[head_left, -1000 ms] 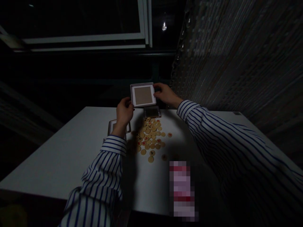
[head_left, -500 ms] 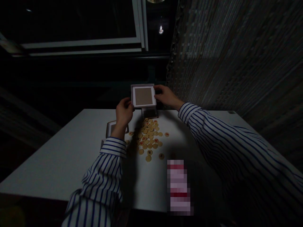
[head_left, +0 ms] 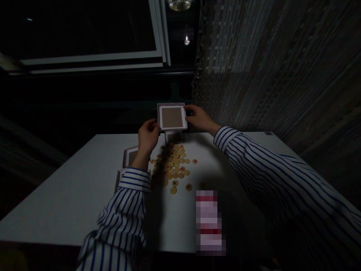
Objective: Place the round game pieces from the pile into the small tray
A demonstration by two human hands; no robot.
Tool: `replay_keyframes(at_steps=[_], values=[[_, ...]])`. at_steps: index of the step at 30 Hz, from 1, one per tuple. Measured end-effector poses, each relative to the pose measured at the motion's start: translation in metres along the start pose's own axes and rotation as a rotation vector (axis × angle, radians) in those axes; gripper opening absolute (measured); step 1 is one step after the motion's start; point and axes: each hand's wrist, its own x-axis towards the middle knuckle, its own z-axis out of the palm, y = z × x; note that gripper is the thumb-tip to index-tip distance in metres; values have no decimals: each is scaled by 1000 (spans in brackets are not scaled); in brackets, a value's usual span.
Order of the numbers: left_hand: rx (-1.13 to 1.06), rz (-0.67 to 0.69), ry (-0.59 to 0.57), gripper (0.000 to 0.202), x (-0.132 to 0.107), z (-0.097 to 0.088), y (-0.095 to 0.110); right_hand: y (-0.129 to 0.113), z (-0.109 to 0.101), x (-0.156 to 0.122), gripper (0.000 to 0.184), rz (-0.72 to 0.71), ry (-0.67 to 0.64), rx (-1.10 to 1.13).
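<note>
A shallow square cardboard box part (head_left: 172, 117), white-edged with a brownish panel inside, is held up above the far edge of the table, its inside facing me. My left hand (head_left: 148, 137) is closed at its lower left corner. On the right side, my right hand (head_left: 199, 119) grips the rim between thumb and fingers. Below, a pile of round wooden Chinese chess pieces (head_left: 176, 165), some with red or black characters, lies scattered on the white table (head_left: 70, 203). Shadow from my left arm darkens part of the pile.
Another small box (head_left: 175, 137) stands behind the pieces. A shallow box part (head_left: 129, 155) lies left of my left wrist, with another white-edged piece (head_left: 117, 180) partly behind the sleeve. A pixelated pinkish item (head_left: 210, 222) is at the front edge. A bead curtain (head_left: 254, 67) hangs at right.
The view has shifted slightly, so the table and pieces appear a little lower and further left. Both hands keep the box part raised in nearly the same pose.
</note>
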Motion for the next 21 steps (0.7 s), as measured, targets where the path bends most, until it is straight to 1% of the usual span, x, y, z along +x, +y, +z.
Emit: replay_keyframes(at_steps=[6,14,21], values=[[-44,22,-4,37,-3,8,0,0,-8,-8,49,38,4,42],[-115,-2,-6,36,-10,16,9,1,-15,-15,46,59,39,100],[-135,10,-17,35,-13,24,6,-2,-22,-24,44,73,68,120]])
